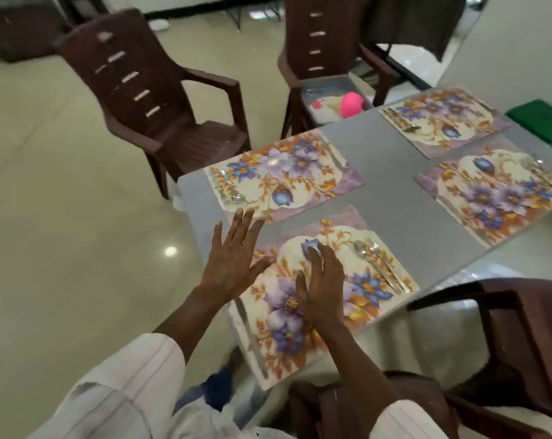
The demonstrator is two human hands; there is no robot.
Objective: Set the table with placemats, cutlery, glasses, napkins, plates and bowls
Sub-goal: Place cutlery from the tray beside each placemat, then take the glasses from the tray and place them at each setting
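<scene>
Pale glossy floor tiles all round; grey table (379, 160) runs from lower centre toward upper right. Four floral placemats on it, purple and blue flowers with orange scrollwork.

Nearest placemat (300, 337): spoon and fork (379, 267) lie side by side on its right portion, handles pointing toward the near right corner. A knife (252, 340) lies along its left edge.

Left placemat (281, 175): cutlery (227, 188) on its left end, blurred; a knife-like piece (333, 152) near its right end.

Far placemat (445, 118): a cluster of cutlery (401, 120) on its left end. Right placemat (493, 191): cutlery (540, 167) at its far end, too blurred to sort.

Left hand (230, 264): fingers spread wide, palm down, holding nothing, over the table's left edge between the left and nearest mats. Cannot tell whether it touches the surface.

Right hand (322, 283): fingers loosely extended, empty, over the middle of the nearest placemat. White striped sleeves on both arms.

Brown plastic armchair (148, 99) stands off the table's left corner. Second brown chair (325, 42) at the far end carries a grey tray (322, 96) on its seat, with a pink object (352, 104) in it. Another brown chair (521, 337) at lower right. Green item (543, 122) at the right edge
</scene>
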